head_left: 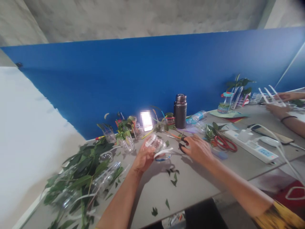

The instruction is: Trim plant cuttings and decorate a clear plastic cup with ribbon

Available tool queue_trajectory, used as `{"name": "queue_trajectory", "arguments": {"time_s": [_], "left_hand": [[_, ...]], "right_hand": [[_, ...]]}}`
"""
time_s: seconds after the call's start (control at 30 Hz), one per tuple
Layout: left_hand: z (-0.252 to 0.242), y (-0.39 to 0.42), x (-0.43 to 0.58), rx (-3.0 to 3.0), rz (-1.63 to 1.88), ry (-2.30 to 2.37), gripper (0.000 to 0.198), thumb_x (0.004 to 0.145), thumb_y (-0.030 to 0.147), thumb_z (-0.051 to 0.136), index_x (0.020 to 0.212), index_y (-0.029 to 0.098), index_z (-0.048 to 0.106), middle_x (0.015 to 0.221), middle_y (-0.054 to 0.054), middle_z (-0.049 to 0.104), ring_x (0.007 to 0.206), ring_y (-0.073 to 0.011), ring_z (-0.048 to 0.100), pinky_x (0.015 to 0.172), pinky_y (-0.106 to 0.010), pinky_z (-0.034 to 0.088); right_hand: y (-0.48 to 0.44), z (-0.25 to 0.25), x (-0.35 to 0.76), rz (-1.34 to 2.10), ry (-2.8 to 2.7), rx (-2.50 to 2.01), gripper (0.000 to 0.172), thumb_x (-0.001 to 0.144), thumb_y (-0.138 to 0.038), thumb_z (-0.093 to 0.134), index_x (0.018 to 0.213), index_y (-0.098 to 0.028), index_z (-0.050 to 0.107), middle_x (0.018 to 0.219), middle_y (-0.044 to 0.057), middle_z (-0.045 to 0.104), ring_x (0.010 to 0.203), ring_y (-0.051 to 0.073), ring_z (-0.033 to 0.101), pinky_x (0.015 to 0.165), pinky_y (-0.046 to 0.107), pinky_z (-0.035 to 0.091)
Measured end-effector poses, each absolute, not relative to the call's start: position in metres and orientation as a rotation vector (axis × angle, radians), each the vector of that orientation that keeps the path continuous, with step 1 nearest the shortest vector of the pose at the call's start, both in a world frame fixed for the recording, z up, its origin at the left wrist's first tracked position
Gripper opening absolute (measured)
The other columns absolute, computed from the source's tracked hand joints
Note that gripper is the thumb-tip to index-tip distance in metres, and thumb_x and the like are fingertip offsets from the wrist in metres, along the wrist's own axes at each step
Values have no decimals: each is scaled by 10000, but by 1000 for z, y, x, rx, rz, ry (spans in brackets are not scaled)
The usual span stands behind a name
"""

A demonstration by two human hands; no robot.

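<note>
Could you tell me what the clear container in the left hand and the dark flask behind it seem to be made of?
The clear container in the left hand looks like thin glossy plastic, judging by its see-through moulded ridges. The dark flask looks like metal with a satin finish, given its soft sheen, though coated plastic is possible.

The right hand (197, 149) hides most of the black-handled scissors (182, 143) beneath it.
</note>
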State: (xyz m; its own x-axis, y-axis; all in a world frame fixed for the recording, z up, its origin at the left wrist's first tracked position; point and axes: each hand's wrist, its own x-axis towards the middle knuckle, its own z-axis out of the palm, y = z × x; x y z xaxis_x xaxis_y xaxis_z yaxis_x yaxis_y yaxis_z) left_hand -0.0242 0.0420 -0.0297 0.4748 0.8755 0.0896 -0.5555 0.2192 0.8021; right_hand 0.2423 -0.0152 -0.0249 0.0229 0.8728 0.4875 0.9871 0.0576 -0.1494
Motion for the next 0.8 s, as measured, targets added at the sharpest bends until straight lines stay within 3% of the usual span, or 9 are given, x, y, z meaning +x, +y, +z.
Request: {"name": "queue_trajectory", "arguments": {"time_s": [0.27, 0.43, 0.57, 0.73, 0.8], "left_hand": [[-27, 39, -25, 952, 995, 524, 662, 673, 147, 805, 1290, 298, 618, 1263, -62, 695, 1231, -317, 634, 839, -445, 629], [-28, 40, -27, 935, 992, 553, 634, 660, 133, 826, 1253, 283, 661, 1292, -87, 698, 1215, -358, 656, 765, -412, 626], [-30, 41, -25, 932, 975, 507, 601, 656, 92, 823, 1215, 265, 687, 1282, -88, 710, 1219, -358, 664, 826, -410, 605], [-31, 42, -22, 943, 1018, 507, 610, 646, 120, 838, 1217, 284, 702, 1233, -77, 727, 1197, -344, 668, 879, -421, 566], [-31, 44, -21, 953, 1044, 512, 595, 641, 131, 840, 1199, 288, 711, 1201, -67, 735, 1174, -331, 672, 889, -415, 555]], "right_hand": [[-10, -29, 239, 19, -2048, -2108, 186, 891, -390, 658, 851, -224, 732, 875, 75, 771, 829, 239, 705, 636, 294, 335], [-4, -38, 250, 30, -2134, -1977, 127, 890, -287, 670, 836, -206, 752, 865, 72, 772, 815, 225, 713, 650, 288, 374], [2, -36, 253, 60, -2370, -1886, 73, 843, -194, 709, 851, -175, 779, 877, 99, 772, 850, 226, 730, 701, 275, 438], [15, -24, 246, -113, -2484, -1962, 126, 756, -188, 777, 874, -158, 808, 1084, 192, 750, 805, 263, 744, 617, 295, 473], [24, -21, 246, -64, -2526, -1902, 92, 696, -139, 792, 785, -161, 787, 973, 165, 763, 782, 265, 737, 609, 299, 477]]}}
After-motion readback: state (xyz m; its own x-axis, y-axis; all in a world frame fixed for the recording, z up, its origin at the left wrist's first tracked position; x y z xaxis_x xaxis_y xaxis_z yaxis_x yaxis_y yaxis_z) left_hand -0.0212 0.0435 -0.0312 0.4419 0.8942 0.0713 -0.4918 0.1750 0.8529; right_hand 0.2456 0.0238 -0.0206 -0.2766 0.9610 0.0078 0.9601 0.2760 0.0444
